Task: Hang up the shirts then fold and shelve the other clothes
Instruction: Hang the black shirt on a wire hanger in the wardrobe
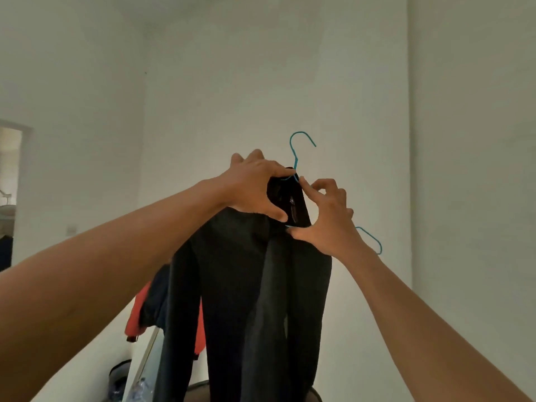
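Note:
A black shirt [246, 285] hangs down in front of me, held up at head height against a white wall. A teal wire hanger [295, 146] is partly inside it: the hook sticks up above the collar and one shoulder end [374, 242] pokes out to the right. My left hand [252, 184] grips the collar from the left, thumb under it and fingers over the top. My right hand [327, 219] pinches the collar on the right side, index finger at the hanger's neck.
Behind the black shirt hang a dark garment [158, 297] and an orange-red garment [139, 314]. A dark bag [119, 375] and a plastic bottle [139, 387] lie low at the left. A doorway [8, 195] opens at the far left. White walls fill the remaining view.

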